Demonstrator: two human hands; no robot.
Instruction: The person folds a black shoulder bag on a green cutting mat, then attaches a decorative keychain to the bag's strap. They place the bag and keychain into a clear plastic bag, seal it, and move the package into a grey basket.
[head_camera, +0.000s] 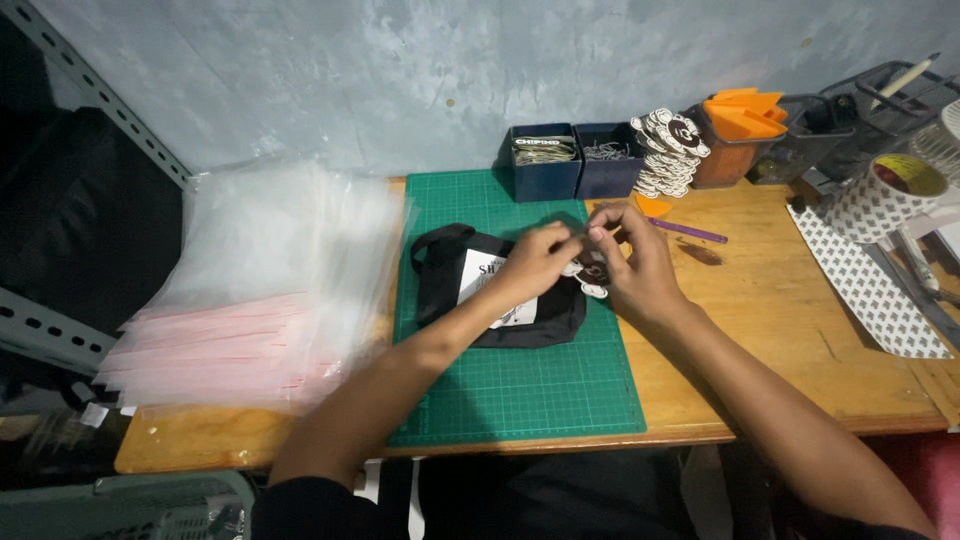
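Both hands meet over the green mat (520, 390): left hand (535, 262) and right hand (632, 270) pinch a small round tag (590, 275) together, fingertips touching, right above the black bag (450, 285) lying on the mat's upper half. Clear sleeves (260, 280) pile left of the mat.

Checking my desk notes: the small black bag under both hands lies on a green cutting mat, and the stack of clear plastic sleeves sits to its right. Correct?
Not quite. The head view shows the stack of clear plastic sleeves left of the black bag, not right. The bag does lie on the green cutting mat, under both hands.
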